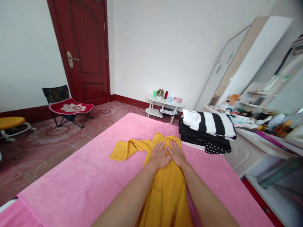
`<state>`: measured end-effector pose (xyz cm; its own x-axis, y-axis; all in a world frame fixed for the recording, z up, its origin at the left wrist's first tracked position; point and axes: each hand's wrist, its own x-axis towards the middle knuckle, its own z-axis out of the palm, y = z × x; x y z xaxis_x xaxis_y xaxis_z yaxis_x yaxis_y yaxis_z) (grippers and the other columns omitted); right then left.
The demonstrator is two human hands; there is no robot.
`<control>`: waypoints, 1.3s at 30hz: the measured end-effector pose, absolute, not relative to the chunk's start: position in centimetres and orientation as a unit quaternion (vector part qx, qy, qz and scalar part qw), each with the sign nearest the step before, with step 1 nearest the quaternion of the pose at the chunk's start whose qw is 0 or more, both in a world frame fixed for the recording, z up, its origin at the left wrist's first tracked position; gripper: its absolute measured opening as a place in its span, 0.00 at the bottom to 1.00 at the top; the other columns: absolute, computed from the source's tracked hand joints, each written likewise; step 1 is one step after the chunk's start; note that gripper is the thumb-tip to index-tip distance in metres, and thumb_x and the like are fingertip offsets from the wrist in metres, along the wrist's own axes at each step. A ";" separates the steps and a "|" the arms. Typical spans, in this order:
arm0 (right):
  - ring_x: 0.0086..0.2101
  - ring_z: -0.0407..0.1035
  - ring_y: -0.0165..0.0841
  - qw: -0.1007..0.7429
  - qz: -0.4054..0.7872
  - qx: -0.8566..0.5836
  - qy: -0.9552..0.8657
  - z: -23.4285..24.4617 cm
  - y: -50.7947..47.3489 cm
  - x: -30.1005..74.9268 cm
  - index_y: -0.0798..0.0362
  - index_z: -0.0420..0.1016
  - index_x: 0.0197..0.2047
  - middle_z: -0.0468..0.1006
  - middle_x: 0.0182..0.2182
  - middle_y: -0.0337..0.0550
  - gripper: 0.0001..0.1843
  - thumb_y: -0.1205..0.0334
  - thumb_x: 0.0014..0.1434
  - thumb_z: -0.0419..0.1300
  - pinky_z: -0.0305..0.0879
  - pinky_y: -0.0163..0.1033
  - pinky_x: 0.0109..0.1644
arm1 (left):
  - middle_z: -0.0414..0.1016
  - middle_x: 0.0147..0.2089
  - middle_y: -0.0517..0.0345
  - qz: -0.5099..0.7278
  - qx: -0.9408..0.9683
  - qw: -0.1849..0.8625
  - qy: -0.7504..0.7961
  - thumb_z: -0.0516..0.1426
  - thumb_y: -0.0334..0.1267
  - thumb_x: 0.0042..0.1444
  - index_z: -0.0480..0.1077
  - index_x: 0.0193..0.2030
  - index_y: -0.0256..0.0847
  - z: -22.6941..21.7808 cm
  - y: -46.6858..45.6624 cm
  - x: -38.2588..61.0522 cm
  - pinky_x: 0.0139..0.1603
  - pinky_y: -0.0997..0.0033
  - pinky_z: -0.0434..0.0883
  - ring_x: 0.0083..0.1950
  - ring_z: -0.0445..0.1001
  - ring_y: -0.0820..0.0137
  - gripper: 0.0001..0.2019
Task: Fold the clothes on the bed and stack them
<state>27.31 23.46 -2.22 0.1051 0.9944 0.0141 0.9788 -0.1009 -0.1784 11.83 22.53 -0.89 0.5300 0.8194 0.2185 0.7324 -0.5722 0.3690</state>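
Yellow garment (167, 195), one: centre to lower centre of frame, on pink cover (94, 176). Likely light, soft, limp; best held by both upper corners. Left hand (159, 155), right hand (177, 153): palms down on it, fingers extended, clamping nothing.

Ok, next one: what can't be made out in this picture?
All in the head view:
- Yellow garment: its near end is cut off by the bottom edge.
- The part of it under the left hand and right hand: hidden by them.
- Folded clothes below the striped top: partly covered by it.
- Bottles at right: labels unreadable through blur.
- Yellow stool: cut off by the left edge.
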 end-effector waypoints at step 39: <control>0.55 0.62 0.38 0.219 -0.009 -0.680 -0.700 2.6 2.3 19.6 0.53 0.71 0.54 0.70 0.54 0.48 0.22 0.56 0.60 0.47 0.56 0.41 0.58 | 0.65 0.61 0.54 0.244 0.888 0.193 0.337 0.49 0.45 0.59 0.65 0.58 0.42 0.2 10.8 0.2 0.63 0.66 0.58 0.62 0.62 0.65 0.22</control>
<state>19.59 2.33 2.60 0.0205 0.9474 0.3194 0.9557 0.0752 -0.2846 0.23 10.83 0.22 0.6537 0.6932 0.3036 0.5042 -0.6981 0.5083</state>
